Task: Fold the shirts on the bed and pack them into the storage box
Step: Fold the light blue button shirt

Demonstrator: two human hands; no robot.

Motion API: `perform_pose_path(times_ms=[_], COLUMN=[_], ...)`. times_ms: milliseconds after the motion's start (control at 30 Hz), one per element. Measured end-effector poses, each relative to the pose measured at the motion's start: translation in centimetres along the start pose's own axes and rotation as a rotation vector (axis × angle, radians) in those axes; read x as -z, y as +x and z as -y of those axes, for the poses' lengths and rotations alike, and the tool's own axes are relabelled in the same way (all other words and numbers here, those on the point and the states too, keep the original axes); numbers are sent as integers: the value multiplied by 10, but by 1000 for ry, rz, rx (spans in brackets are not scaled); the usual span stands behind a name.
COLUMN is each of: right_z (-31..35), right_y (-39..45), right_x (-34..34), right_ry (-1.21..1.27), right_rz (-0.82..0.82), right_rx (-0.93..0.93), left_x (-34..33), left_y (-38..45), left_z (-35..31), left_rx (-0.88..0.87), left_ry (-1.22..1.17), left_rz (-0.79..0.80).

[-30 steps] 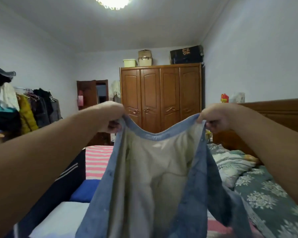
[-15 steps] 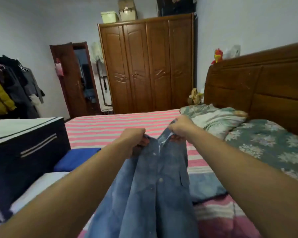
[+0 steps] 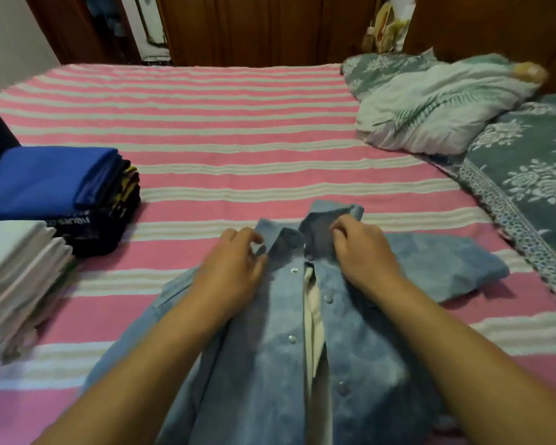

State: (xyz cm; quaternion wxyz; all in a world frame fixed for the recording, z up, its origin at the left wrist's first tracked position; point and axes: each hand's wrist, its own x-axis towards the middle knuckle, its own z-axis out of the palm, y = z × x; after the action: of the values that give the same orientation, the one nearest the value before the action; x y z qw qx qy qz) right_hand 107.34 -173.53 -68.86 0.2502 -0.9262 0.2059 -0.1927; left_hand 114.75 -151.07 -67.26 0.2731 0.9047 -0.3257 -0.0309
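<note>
- Lying front-up on the bed [image 3: 238,149], a blue denim shirt [image 3: 270,364] stretches from the near edge toward the middle, its collar at the far end and its snaps running down the front.
- Between the two front panels a pale lining shows in a narrow strip.
- One sleeve [image 3: 443,264] lies bunched out to the right of the collar, flat on the striped cover.
- At the collar's left side, the left hand [image 3: 231,274] rests on the shirt with fingers bent; whether they pinch the cloth cannot be told.
- On the collar's right side, the right hand [image 3: 363,252] has its fingers curled into the raised collar flap, gripping it.
- Both forearms reach in from the near edge over the body of the shirt.
- To the left, well apart from the shirt, stands a stack of folded clothes with a blue piece [image 3: 45,178] on top of dark ones.
- Just beside it, nearer the camera, sits a pile of folded white garments [image 3: 20,264].
- At the far right a leaf-print pillow [image 3: 440,101] lies on a grey flowered blanket [image 3: 527,175].
- Past the bed's far edge dark wooden furniture [image 3: 254,27] fills the background.
</note>
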Motion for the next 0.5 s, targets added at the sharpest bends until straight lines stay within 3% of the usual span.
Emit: perform_pose_path(times_ms=[67,100,167,267,500], right_z=[2,6,15,16,0], right_y=[5,8,20,30,58], right_x=[-1,-3,-11,-25,22], right_ry=[-59,-91,-232,-457,-437], right_rz=[-249,-266,-121,193,184], right_rx=[234,347,438,321,176], left_x=[-3,-8,-18,-17,10], left_y=[21,30,41,54,37], left_z=[-5,-4,2,4,6], left_rx=[-117,-175,-236,-205,-135], left_ry=[71,118,162,177,58], left_rz=[-79,-61,-16,31,54])
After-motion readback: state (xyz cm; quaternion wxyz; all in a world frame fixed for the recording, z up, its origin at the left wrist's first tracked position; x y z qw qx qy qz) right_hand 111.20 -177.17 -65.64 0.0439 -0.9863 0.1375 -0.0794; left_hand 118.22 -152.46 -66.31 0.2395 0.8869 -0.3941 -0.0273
